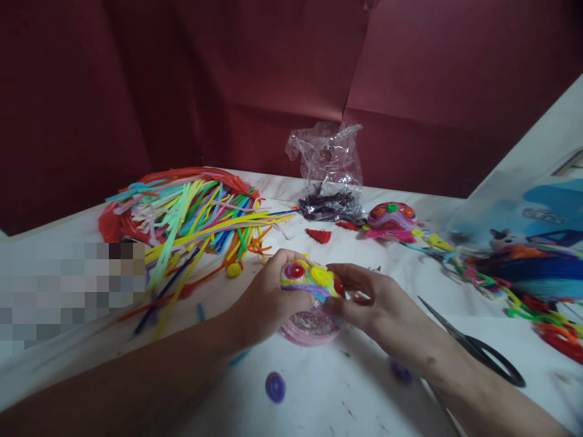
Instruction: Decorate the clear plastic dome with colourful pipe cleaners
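Between my two hands is a colourful pipe-cleaner animal head [310, 328], with a yellow coiled nose, red round eyes and a pink rounded lower part. My left hand [268, 297] grips its left side, thumb across the front. On the other side, my right hand [364, 297] pinches its right edge with thumb and fingers. A purple coiled disc [276, 387] lies on the table below the head. Another purple coil [401, 371] sits partly under my right forearm.
Many coloured pipe cleaners [204, 212] spill from a red bag at the left. Behind stands a clear plastic bag [328, 164] with dark strands. A similar finished-looking head [392, 220] sits at the back right. Black scissors [473, 346] lie at the right, near more pipe cleaners [537, 273].
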A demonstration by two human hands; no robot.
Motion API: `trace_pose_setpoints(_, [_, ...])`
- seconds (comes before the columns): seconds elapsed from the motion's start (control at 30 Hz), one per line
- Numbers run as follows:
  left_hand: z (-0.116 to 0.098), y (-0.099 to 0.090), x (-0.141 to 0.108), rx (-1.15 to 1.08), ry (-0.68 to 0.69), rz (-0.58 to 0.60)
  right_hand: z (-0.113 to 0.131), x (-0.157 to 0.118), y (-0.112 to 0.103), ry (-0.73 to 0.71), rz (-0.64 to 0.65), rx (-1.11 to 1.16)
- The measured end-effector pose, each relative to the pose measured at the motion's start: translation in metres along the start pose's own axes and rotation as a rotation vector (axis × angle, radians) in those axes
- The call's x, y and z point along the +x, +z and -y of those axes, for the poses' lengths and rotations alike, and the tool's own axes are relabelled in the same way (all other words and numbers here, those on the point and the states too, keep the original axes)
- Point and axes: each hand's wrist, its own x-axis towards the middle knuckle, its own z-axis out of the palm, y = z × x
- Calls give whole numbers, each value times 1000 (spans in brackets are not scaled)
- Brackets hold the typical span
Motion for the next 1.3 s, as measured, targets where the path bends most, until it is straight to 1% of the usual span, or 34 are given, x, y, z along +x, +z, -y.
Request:
trace_pose_setpoints(0.27, [0,1,0,6,13,-4,3,0,3,17,-48,-38])
trace_pose_setpoints(0.33, [1,1,0,-9,31,1,4,-1,0,9,-23,-19])
trace_pose_setpoints(0.47, [2,3,0,-38,45,36,8,0,-6,22,83,68])
trace_pose_setpoints(0.53, [2,4,-1,-31,40,29,12,0,-8,22,91,32])
trace_pose_setpoints(0.63, [2,4,-1,-9,43,18,16,0,-8,24,58,-68])
trace_pose_setpoints(0.77, [4,4,-1,21,64,16,22,2,-6,62,38,-170])
trace_pose_setpoints(1.07, [2,4,-4,95,66,7,34,5,-5,137,21,-297])
trace_pose_setpoints(1.17, [2,2,-3,62,56,52,33,6,-7,150,34,-292])
trace_pose_setpoints(1.3, [0,-4,0,-15,26,186,29,7,-10,164,38,-272])
